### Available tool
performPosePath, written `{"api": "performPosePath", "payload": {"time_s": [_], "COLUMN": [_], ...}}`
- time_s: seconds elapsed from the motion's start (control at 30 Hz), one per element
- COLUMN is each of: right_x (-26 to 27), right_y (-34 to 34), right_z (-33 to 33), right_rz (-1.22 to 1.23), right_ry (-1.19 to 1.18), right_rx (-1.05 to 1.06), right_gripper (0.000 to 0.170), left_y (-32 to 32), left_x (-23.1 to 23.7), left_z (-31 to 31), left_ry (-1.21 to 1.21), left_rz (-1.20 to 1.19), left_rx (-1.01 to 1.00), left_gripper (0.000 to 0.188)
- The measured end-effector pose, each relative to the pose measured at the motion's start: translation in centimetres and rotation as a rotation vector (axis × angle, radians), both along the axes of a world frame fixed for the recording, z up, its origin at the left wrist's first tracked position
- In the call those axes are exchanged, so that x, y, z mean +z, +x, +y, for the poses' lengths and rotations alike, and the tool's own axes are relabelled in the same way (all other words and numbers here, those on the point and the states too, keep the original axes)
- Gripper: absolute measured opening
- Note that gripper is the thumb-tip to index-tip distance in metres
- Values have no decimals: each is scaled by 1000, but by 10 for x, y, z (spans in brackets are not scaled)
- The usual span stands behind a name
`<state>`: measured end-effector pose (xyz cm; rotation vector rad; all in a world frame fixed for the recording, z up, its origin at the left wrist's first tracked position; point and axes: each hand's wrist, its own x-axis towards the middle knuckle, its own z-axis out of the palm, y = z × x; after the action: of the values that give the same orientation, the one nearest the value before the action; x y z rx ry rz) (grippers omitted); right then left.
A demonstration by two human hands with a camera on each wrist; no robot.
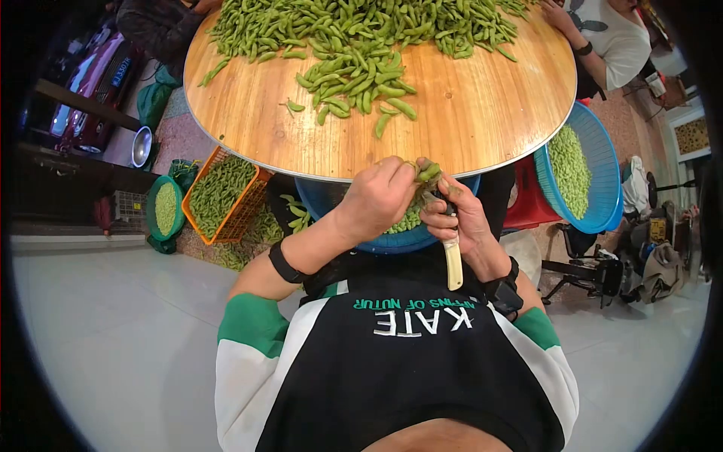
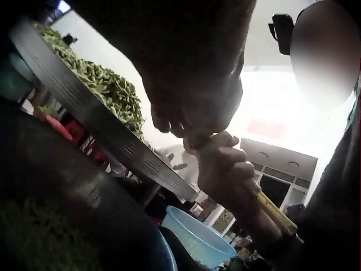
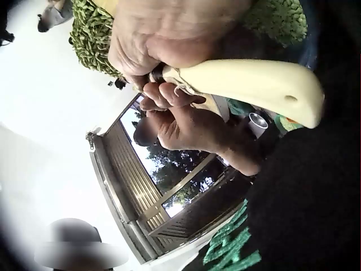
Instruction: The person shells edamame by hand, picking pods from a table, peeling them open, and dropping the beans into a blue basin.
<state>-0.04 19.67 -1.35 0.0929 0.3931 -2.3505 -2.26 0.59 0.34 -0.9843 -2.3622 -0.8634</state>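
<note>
My right hand (image 1: 468, 218) grips a cream-handled tool (image 1: 453, 265), shaped like a knife handle, which slants down towards my chest. The right wrist view shows a hole near the end of its handle (image 3: 265, 84) and string tied round its neck; the working end is hidden among the fingers. A green soybean pod (image 1: 429, 172) sits at the right thumb and fingertips. With curled fingers, my left hand (image 1: 376, 194) meets the right at this pod and pinches its end. Both hands are just off the table's near edge, above a blue basin (image 1: 399, 242) of shelled beans.
Heaps of soybean pods (image 1: 361, 30) cover the far side of the round wooden table (image 1: 263, 113). An orange crate (image 1: 193, 211) of pods and a green basin (image 1: 178, 215) stand on the left. Another blue basin (image 1: 600, 151) of beans is right. Two other people sit across.
</note>
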Motion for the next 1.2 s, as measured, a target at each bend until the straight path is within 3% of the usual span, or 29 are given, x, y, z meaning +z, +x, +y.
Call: {"api": "performPosePath", "payload": {"time_s": [0.07,0.13,0.2,0.27,0.33,0.37,0.4,0.43,0.47,0.5,0.57,0.63,0.73,0.93,1.0,1.07,1.2], "right_x": [3,5,3,3,7,5,0,-5,-15,-16,-19,-18,-31,-42,-36,-31,-23], "right_y": [0,3,4,2,5,7,9,10,6,6,6,10,19,18,14,12,5], "right_z": [-1,-2,0,2,1,-1,-4,-5,-5,-2,6,4,7,4,5,8,10], "right_rz": [-12,96,150,209,314,311,581,855,1108,1104,1380,1369,1360,1392,1454,1510,1604], "right_ry": [-26,129,194,258,576,577,907,1234,1338,1338,1420,1395,1457,1460,1445,1424,1447], "right_rx": [-6,-58,-74,-91,-145,-142,-293,-446,-612,-602,-539,-515,-418,-288,-222,-154,-130], "right_gripper": [36,37,35,34,32,32,32,32,34,34,29,24,18,20,22,24,34], "left_y": [0,1,4,7,11,12,14,16,20,24,30,38,48,53,57,57,56], "left_x": [4,13,23,15,7,4,1,-1,-4,-6,-12,-17,-31,-41,-45,-38,-27], "left_z": [1,1,3,8,9,9,9,10,14,17,19,20,21,14,0,-38,-117], "left_ry": [44,88,600,593,587,428,269,270,288,307,267,335,276,291,179,-115,-735], "left_rz": [8,8,-1154,-1085,-1027,-846,-664,-666,-648,-633,-681,-822,-802,-997,-899,-789,-552], "left_rx": [-39,-76,-29,-4,27,58,86,87,81,79,107,63,56,29,42,86,290], "left_gripper": [8,9,9,9,9,10,11,11,13,14,12,12,13,17,18,8,27]}}
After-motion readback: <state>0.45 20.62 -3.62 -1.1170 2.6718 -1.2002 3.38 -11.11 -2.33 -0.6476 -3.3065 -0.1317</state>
